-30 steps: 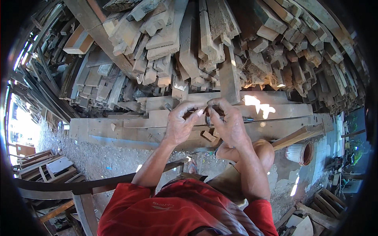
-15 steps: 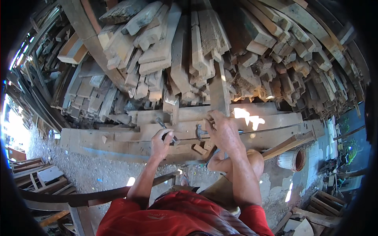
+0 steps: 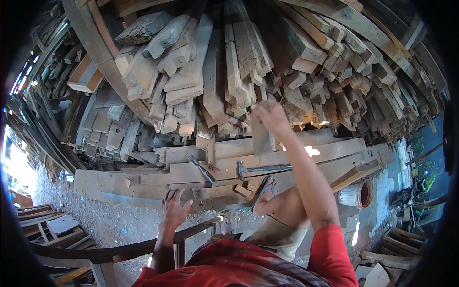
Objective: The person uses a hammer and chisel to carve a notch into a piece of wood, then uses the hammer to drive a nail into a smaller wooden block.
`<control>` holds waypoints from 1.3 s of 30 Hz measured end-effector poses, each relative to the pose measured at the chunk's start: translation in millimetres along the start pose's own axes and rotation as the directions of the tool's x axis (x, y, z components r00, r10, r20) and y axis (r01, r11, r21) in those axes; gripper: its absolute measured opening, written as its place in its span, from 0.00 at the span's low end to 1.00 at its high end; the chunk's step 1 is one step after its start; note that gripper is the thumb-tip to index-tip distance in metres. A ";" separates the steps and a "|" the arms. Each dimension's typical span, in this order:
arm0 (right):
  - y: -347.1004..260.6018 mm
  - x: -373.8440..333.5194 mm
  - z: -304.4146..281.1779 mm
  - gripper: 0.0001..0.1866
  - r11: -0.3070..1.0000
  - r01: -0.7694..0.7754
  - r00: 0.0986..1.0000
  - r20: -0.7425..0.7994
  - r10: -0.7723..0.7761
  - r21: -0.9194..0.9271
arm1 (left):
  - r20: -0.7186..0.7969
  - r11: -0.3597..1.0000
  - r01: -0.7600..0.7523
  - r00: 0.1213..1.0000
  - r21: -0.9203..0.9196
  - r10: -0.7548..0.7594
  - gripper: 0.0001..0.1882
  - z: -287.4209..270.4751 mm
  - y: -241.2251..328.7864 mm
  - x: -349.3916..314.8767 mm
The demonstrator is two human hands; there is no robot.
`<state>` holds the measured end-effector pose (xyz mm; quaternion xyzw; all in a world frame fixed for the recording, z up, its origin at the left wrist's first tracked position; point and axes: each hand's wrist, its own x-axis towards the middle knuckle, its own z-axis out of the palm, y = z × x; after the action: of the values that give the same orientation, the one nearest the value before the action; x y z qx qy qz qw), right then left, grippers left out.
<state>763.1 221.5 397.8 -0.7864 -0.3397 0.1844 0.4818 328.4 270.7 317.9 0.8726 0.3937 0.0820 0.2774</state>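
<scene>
My left hand (image 3: 175, 210) is open, with fingers apart, in front of the low boards and touching none of the tools. My right hand (image 3: 271, 118) reaches far forward with its fingers curled, overlapping an upright plank (image 3: 263, 142) by the wood pile; whatever is inside the fingers is hidden. A dark chisel-like tool (image 3: 203, 171) lies slanted on the boards (image 3: 158, 178). To its right, a hammer (image 3: 264, 169) rests with its head to the left and its handle partly behind my right forearm. Small wood blocks (image 3: 243, 190) sit nearer to me.
Stacked timber (image 3: 229, 71) rises ahead, ends facing me. My sandalled foot (image 3: 268, 189) is by the boards' near edge. A white bucket (image 3: 355, 193) stands at the right, near a slanting timber (image 3: 356, 175). A curved dark rail (image 3: 129, 251) crosses the lower left.
My left hand has let go of the chisel-like tool and drawn back toward me. My right hand has moved forward and up from beside the hammer, leaving it on the boards.
</scene>
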 end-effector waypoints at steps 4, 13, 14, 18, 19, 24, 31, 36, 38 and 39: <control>24.3 62.9 -0.7 0.19 0.919 -0.169 0.945 -0.206 0.253 0.356 | -0.012 0.975 0.070 0.998 0.212 -0.069 0.29 -35.6 10.9 -35.5; 45.8 148.4 25.3 0.21 0.710 -0.216 0.948 -0.031 0.317 0.670 | -0.480 0.984 -0.045 0.868 0.170 0.122 0.10 -91.4 35.9 -96.6; 39.6 153.6 27.6 0.21 0.712 -0.249 0.939 -0.017 0.343 0.657 | -0.545 0.973 -0.025 0.825 0.231 0.150 0.09 -96.1 32.9 -105.3; 34.3 172.9 29.5 0.24 0.743 -0.313 0.924 0.009 0.382 0.591 | -0.587 0.920 0.061 0.786 0.388 0.195 0.09 -109.7 29.1 -114.0; 31.5 174.1 29.1 0.24 0.737 -0.330 0.903 -0.029 0.428 0.590 | -0.551 0.884 0.071 0.804 0.462 0.224 0.08 -112.1 28.3 -113.1; 43.1 175.4 29.3 0.22 0.827 -0.288 0.949 0.025 0.316 0.482 | -0.547 0.910 -0.012 0.796 0.415 0.260 0.08 -104.1 18.4 -113.0; -8.4 145.3 28.7 0.16 0.843 -0.282 0.951 0.015 0.310 0.458 | -0.535 0.906 -0.064 0.789 0.418 0.303 0.06 -100.6 10.4 -116.6; -56.8 115.2 60.4 0.19 0.881 -0.262 0.951 -0.051 0.305 0.394 | -0.508 0.885 -0.092 0.790 0.457 0.344 0.07 -103.3 12.9 -110.8; -75.2 92.3 71.5 0.20 0.882 -0.215 0.957 -0.092 0.276 0.419 | -0.509 0.885 -0.102 0.786 0.454 0.351 0.08 -101.3 10.1 -111.1; -81.0 83.0 72.1 0.20 0.883 -0.217 0.954 -0.101 0.282 0.416 | -0.510 0.883 -0.099 0.785 0.459 0.353 0.09 -99.3 10.2 -109.7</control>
<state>748.0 350.8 438.7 -0.7205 -0.1511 0.2474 0.6299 224.8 226.5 414.4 0.8851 0.3574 0.2928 -0.0563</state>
